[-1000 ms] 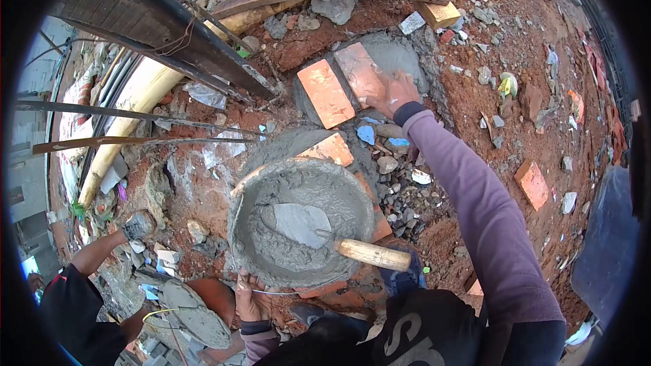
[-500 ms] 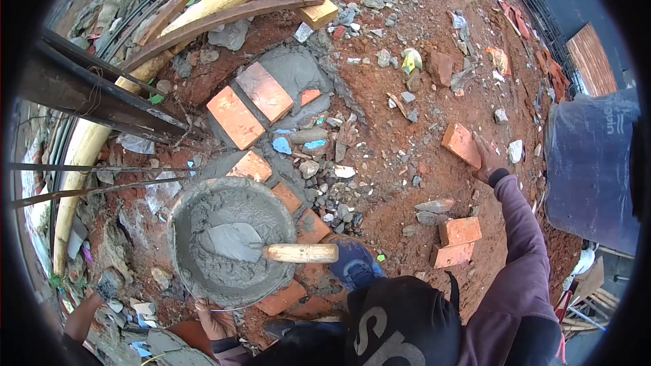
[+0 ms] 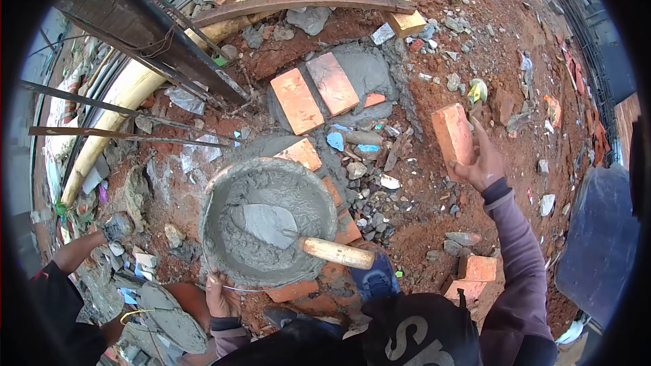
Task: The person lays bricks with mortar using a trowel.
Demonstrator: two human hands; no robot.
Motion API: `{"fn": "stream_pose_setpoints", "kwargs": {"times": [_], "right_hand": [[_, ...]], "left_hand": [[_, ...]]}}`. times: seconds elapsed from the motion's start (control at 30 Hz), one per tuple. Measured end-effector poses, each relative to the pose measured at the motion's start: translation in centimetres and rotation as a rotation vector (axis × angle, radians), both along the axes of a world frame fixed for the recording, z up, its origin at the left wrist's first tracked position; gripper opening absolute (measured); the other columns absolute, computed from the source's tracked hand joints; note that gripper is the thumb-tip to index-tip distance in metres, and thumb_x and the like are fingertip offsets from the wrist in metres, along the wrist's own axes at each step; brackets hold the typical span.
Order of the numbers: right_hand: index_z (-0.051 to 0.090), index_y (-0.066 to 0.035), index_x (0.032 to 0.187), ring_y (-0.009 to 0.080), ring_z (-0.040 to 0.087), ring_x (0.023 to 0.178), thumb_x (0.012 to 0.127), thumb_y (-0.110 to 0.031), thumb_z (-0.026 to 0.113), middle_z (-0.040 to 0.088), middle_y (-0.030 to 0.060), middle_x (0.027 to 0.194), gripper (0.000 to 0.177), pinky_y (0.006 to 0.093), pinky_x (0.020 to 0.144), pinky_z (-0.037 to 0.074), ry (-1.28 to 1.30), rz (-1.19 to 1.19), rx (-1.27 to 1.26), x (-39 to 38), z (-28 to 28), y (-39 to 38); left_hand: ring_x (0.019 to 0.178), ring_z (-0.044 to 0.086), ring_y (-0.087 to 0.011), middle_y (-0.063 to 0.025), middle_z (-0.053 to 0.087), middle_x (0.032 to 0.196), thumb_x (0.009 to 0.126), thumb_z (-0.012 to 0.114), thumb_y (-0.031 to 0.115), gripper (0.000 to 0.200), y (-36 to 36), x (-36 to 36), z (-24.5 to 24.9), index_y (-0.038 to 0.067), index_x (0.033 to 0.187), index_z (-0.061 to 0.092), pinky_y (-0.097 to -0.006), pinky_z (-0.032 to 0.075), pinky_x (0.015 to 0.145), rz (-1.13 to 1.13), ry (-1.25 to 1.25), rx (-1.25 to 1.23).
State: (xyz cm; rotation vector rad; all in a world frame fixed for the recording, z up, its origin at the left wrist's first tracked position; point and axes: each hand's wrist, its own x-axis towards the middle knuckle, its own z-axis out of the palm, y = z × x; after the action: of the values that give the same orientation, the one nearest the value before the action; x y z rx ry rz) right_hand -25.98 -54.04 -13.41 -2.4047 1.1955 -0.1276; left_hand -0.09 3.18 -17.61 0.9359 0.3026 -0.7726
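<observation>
My right hand [image 3: 483, 163] grips a red brick [image 3: 451, 139] by its near end, thumb on one side and fingers on the other, raised over the soil. My left hand [image 3: 222, 296] is curled at the near rim of a round mortar pan [image 3: 211, 247] full of wet grey mortar. A trowel [image 3: 337, 253] rests in the mortar, its wooden handle reaching over the rim toward me. Beyond the pan, two bricks [image 3: 297, 102] [image 3: 332, 85] lie side by side on a grey mortar bed [image 3: 373, 71]. More bricks [image 3: 298, 154] run beside and under the pan.
Two loose bricks [image 3: 477, 268] lie near my right forearm. Dark metal posts [image 3: 163, 41] and thin bars stand at left. A wooden pole [image 3: 122, 115] and planks lie behind. Another person's arm [image 3: 78, 252] is at left, near a second mortar-filled pan [image 3: 175, 318]. Rubble [image 3: 366, 193] covers the ground.
My right hand has lifted the brick and brought it left, closer to the laid bricks, turning it more upright. The view has swung, shifting the scene right. My left hand stays at the pan's rim.
</observation>
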Motion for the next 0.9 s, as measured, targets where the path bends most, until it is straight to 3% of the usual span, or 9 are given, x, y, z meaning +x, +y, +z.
{"fn": "stream_pose_setpoints", "kwargs": {"times": [0.03, 0.1, 0.17, 0.23, 0.33, 0.53, 0.73, 0.9], "right_hand": [[0.034, -0.008, 0.146, 0.0347, 0.063, 0.098, 0.065, -0.033, 0.076, 0.059, 0.0213, 0.117, 0.095, 0.0425, 0.086, 0.051, -0.108, 0.132, -0.119, 2.6, -2.4, -0.9], [0.037, -0.023, 0.145, 0.0415, 0.063, 0.098, 0.066, -0.040, 0.076, 0.059, 0.0221, 0.115, 0.089, 0.0484, 0.086, 0.050, 0.107, 0.103, -0.029, 9.5, -3.1, -1.4], [0.039, -0.029, 0.144, 0.0404, 0.061, 0.099, 0.067, -0.048, 0.075, 0.059, 0.0206, 0.113, 0.087, 0.0468, 0.088, 0.050, 0.229, 0.114, -0.028, 15.0, -5.0, -2.6], [0.043, -0.032, 0.141, 0.0392, 0.062, 0.102, 0.069, -0.049, 0.075, 0.058, 0.0204, 0.113, 0.080, 0.0470, 0.089, 0.050, 0.186, 0.111, -0.093, 19.0, -7.9, -4.1], [0.047, -0.031, 0.139, 0.0383, 0.061, 0.105, 0.072, -0.050, 0.073, 0.056, 0.0203, 0.118, 0.074, 0.0465, 0.090, 0.050, 0.297, 0.064, -0.064, 23.6, -9.6, -5.1], [0.046, -0.033, 0.140, 0.0361, 0.056, 0.113, 0.078, -0.052, 0.069, 0.052, 0.0192, 0.124, 0.069, 0.0451, 0.094, 0.048, 0.316, 0.045, -0.046, 23.4, -11.7, -4.8], [0.044, -0.034, 0.141, 0.0357, 0.053, 0.117, 0.081, -0.051, 0.068, 0.049, 0.0177, 0.124, 0.067, 0.0446, 0.094, 0.049, 0.397, 0.050, -0.046, 24.7, -11.4, -5.6], [0.048, -0.032, 0.140, 0.0398, 0.055, 0.113, 0.080, -0.052, 0.067, 0.050, 0.0228, 0.122, 0.066, 0.0459, 0.095, 0.048, 0.355, 0.095, -0.149, 23.7, -12.2, -5.3]], "left_hand": [[0.104, 0.064, -0.0238, -0.0107, 0.058, 0.119, 0.095, 0.059, 0.021, 0.036, -0.8, 0.2, 0.6, 0.006, 0.125, 0.046, -0.0432, 0.063, 0.072, 0.004, -0.015, 0.049], [0.103, 0.064, -0.0235, -0.0100, 0.059, 0.118, 0.095, 0.059, 0.021, 0.038, -3.0, -0.2, 2.7, 0.006, 0.127, 0.046, -0.0423, 0.063, 0.071, 0.012, -0.042, 0.151], [0.102, 0.064, -0.0235, -0.0096, 0.060, 0.116, 0.095, 0.058, 0.020, 0.038, -3.3, -0.1, 3.0, 0.005, 0.128, 0.045, -0.0418, 0.064, 0.071, 0.012, -0.048, 0.159], [0.102, 0.064, -0.0228, -0.0095, 0.060, 0.115, 0.095, 0.058, 0.019, 0.037, -2.4, -0.3, 2.6, 0.005, 0.127, 0.046, -0.0413, 0.064, 0.070, 0.020, -0.046, 0.156], [0.096, 0.065, -0.0185, -0.0050, 0.060, 0.105, 0.095, 0.059, 0.018, 0.031, -1.1, -0.4, 1.7, 0.008, 0.122, 0.049, -0.0408, 0.063, 0.069, 0.024, -0.010, 0.112], [0.081, 0.066, -0.0163, -0.0009, 0.062, 0.092, 0.090, 0.066, 0.016, 0.035, -1.8, -0.4, 1.8, 0.012, 0.120, 0.048, -0.0426, 0.063, 0.064, 0.100, 0.063, 0.192], [0.082, 0.067, -0.0182, -0.0024, 0.064, 0.095, 0.091, 0.065, 0.017, 0.037, -0.7, -0.3, 1.2, 0.011, 0.123, 0.047, -0.0453, 0.063, 0.065, 0.100, 0.076, 0.222], [0.084, 0.067, -0.0191, -0.0029, 0.064, 0.097, 0.091, 0.065, 0.018, 0.039, -0.8, -0.4, 1.1, 0.012, 0.124, 0.047, -0.0461, 0.063, 0.066, 0.089, 0.059, 0.155]]}}
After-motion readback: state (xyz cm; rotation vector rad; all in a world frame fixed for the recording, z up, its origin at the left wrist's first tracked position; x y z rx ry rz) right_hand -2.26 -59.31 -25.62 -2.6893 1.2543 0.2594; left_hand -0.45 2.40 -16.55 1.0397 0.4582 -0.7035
